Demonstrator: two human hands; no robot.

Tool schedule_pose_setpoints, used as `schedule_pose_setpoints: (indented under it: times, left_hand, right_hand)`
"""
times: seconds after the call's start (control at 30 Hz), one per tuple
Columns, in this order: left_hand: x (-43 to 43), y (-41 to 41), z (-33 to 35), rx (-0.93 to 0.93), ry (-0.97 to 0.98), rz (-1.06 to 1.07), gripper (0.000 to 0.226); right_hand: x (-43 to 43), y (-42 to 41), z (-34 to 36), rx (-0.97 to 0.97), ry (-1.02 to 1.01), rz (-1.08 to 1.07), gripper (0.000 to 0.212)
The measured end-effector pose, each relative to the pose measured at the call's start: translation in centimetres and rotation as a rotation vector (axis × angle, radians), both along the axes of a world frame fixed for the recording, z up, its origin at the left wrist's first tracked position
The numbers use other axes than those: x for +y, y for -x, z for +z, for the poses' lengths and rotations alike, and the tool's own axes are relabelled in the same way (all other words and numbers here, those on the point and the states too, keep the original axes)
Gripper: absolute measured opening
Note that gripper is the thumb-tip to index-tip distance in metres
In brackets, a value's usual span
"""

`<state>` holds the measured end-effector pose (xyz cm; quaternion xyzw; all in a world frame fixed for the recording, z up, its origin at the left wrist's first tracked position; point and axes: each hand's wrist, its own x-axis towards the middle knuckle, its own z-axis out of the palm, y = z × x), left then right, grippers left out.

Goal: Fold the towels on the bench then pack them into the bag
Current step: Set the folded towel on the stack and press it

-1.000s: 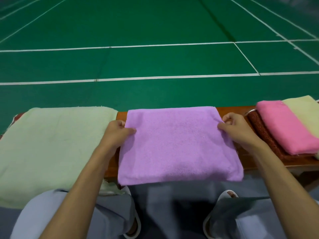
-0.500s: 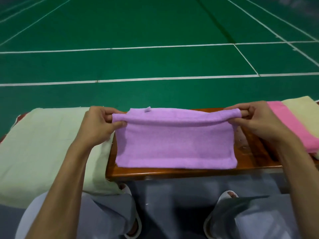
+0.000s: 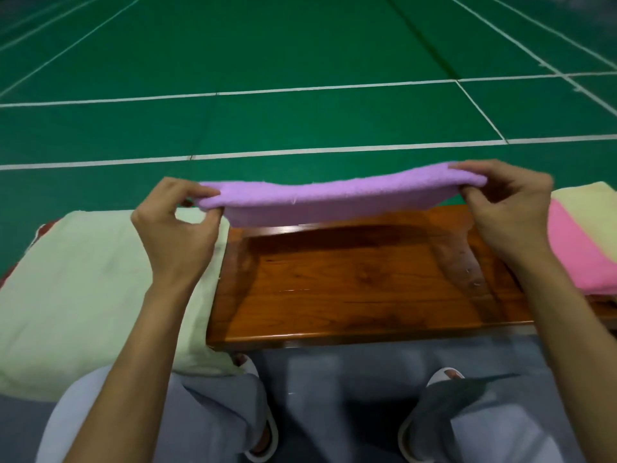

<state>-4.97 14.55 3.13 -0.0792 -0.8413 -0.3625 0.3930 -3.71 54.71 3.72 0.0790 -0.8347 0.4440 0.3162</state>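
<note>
left grip (image 3: 177,225): pinches left end of purple towel (image 3: 334,202) | right grip (image 3: 510,212): pinches its right end | purple towel: folded, stretched between both grips, lifted over the desk (image 3: 367,289) | light green towel (image 3: 83,295): on desk, below left grip | pink towel (image 3: 577,252): just right of right grip

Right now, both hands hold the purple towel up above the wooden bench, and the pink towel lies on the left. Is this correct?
Not quite: the head view shows the pink towel on the right. Otherwise yes: the left hand and right hand pinch the purple towel above the wooden bench.
</note>
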Motion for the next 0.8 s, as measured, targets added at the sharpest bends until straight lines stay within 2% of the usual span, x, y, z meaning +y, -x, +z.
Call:
schedule_pose_setpoints:
  times: [0.1,0.2,0.27,0.37,0.43,0.5,0.57,0.63,0.7,0.8]
  left_hand:
    - [-1.6,-0.8,-2.1,-0.315,0.245,-0.065,0.020]
    - [-1.6,-2.1,-3.5,-0.795,0.457,-0.197,0.032]
    - [-1.4,-2.7,-3.5,-1.045,0.593,-0.289,0.027]
    - [-1.8,-3.1,-2.2,-1.238,0.711,-0.333,0.041]
    - [-1.7,-3.1,-1.4,-1.223,0.647,-0.302,0.048]
    - [-0.4,-2.7,-1.8,-0.951,0.540,-0.185,0.048]
    - [2.0,-2.2,-3.1,-0.620,0.460,-0.133,0.045]
    - [5.4,-1.7,-4.7,-0.468,0.422,-0.236,0.054]
    - [8.8,-1.6,-6.5,-0.464,0.465,-0.322,0.061]
    - [11.4,-1.6,-9.7,-0.584,0.632,-0.343,0.066]
  right_hand:
    - [1.6,-1.6,-1.6,-0.311,-0.119,0.100,0.042]
    - [3.0,-2.9,-3.5,-0.705,-0.376,0.257,0.034]
    - [3.6,-3.5,-4.0,-0.817,-0.480,0.341,0.024]
    - [4.0,-4.0,-2.9,-0.926,-0.518,0.343,0.033]
    - [3.2,-3.8,-2.8,-0.816,-0.504,0.234,0.032]
    - [1.2,-3.2,-3.5,-0.605,-0.467,0.075,0.024]
    - [-2.0,-2.3,-4.8,-0.502,-0.504,-0.003,0.055]
    - [-6.3,-1.7,-6.0,-0.513,-0.584,0.031,0.067]
    - [-9.9,-1.6,-7.7,-0.532,-0.699,0.133,0.069]
    - [-12.4,-1.8,-10.4,-0.600,-0.883,0.229,0.076]
